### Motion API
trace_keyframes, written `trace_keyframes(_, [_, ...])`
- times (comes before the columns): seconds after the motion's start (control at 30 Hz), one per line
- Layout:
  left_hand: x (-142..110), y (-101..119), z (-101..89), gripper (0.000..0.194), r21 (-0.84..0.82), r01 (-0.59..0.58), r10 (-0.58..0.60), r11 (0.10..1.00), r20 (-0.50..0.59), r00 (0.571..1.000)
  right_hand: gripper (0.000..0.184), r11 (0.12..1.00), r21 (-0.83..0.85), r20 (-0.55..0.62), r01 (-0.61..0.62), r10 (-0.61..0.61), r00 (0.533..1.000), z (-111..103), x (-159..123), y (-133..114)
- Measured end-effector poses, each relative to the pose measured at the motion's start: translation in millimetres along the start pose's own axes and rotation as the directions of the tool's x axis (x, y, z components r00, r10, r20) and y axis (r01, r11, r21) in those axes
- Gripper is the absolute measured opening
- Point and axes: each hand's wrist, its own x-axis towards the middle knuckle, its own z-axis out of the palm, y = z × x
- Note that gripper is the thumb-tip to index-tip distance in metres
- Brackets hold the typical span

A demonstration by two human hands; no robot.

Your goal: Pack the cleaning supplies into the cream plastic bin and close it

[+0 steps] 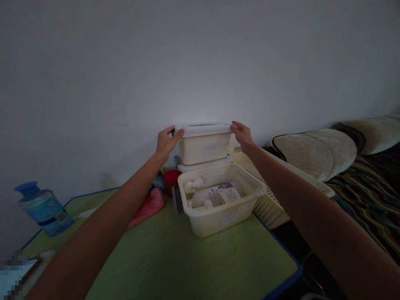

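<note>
My left hand [166,142] grips the left end of a cream lidded box [204,146], and my right hand [242,135] grips its right end. The box sits on top of another lidded box [203,166] by the wall. In front of them stands an open cream tub [218,218] with white pump bottles [215,195] lying inside it. All of this rests on a green table [175,258].
A blue water bottle [43,208] lies at the table's left. A pink cloth [146,206] and a red lid [171,177] lie left of the tub. A perforated cream basket [275,204] stands right of the table. Cushions [315,152] lie on a patterned bed at right.
</note>
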Motion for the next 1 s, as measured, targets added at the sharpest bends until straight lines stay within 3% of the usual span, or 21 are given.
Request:
trace_keyframes(0.23, [-1.8,13.3,0.5,0.045,-0.091,-0.079,0.071,0.993,-0.089,0.993,0.055,0.996,0.043,-0.025,0.078,-0.077,0.997,-6.2,3.1,-17.2])
trace_keyframes(0.4, [-20.0,25.1,-5.1,0.051,-0.106,-0.173,0.161,0.979,-0.113,0.980,0.055,0.980,0.118,-0.086,0.162,-0.152,0.985,-26.1,-15.5,-27.4])
trace_keyframes(0.57, [-55.2,33.2,-10.4,0.053,-0.149,-0.228,0.212,0.962,-0.118,0.970,0.064,0.979,0.123,-0.143,0.163,-0.145,0.979,-52.2,-52.6,-31.0])
trace_keyframes(0.73, [-103.9,34.6,-16.7,0.054,-0.140,-0.225,0.214,0.964,-0.086,0.973,0.060,0.985,0.150,-0.137,0.084,-0.064,0.989,-74.4,-100.9,-28.3])
trace_keyframes(1.0, [-159.8,33.4,-26.5,0.054,-0.104,-0.225,0.224,0.969,-0.022,0.974,0.058,0.986,0.166,-0.137,-0.003,0.026,0.990,-90.9,-172.0,-13.5])
